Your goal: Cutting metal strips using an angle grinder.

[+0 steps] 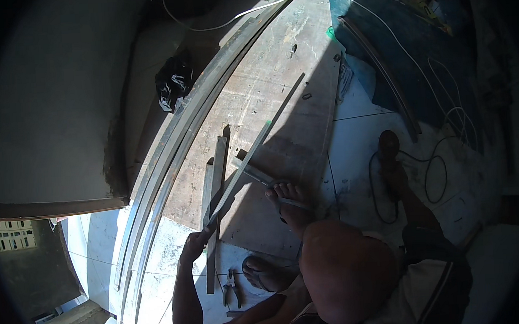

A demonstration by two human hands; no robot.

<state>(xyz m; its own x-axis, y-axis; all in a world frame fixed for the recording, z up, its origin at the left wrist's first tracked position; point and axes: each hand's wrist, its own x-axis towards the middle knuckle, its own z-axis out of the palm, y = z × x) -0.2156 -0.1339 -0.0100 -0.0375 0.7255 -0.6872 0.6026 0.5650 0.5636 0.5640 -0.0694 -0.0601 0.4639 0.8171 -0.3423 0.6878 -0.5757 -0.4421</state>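
My left hand is closed around the lower end of a long narrow metal bar. The bar slants away to the upper right, with a green mark near its far end. Under and beside it lie short metal tubes: one long piece near my hand, and another crossing behind the bar by my foot. Over to the right, my right hand is in shade, closed at a dark rounded object whose kind I cannot make out. A black cable loops beside it.
Pliers lie near my other foot. Long metal lengths run along the left of the worn board. A black plastic bag sits beyond them. Another dark bar and a white cable lie right.
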